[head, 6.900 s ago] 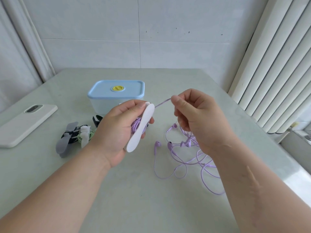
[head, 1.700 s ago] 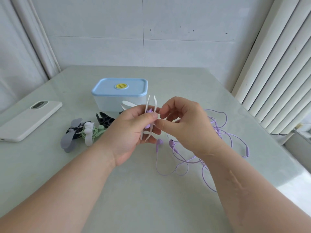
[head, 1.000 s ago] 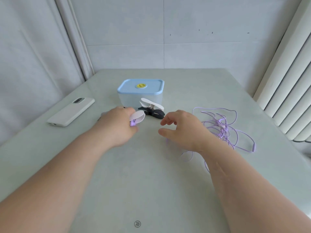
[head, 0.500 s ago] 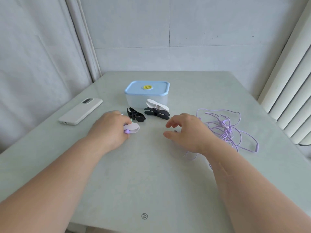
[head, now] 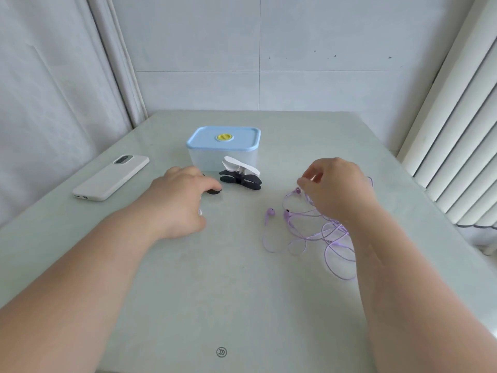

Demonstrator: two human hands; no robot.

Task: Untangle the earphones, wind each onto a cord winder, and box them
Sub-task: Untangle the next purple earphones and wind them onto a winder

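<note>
While right hand [head: 336, 189] pinches purple earphones [head: 269, 212], round emblem [head: 221, 352] on table [head: 242, 292].

Person, two arms in view: left forearm [head: 94, 265] and right forearm [head: 398, 265], both bare from the lower edge of the view up to the wrist. Left hand [head: 177, 200] and right hand [head: 336, 189] bare. Right forearm bears a faint slanting mark on its upper side.

One box [head: 204, 160], phone [head: 111, 177], earphone tangle [head: 270, 212]; three winders [head: 240, 180]
</note>
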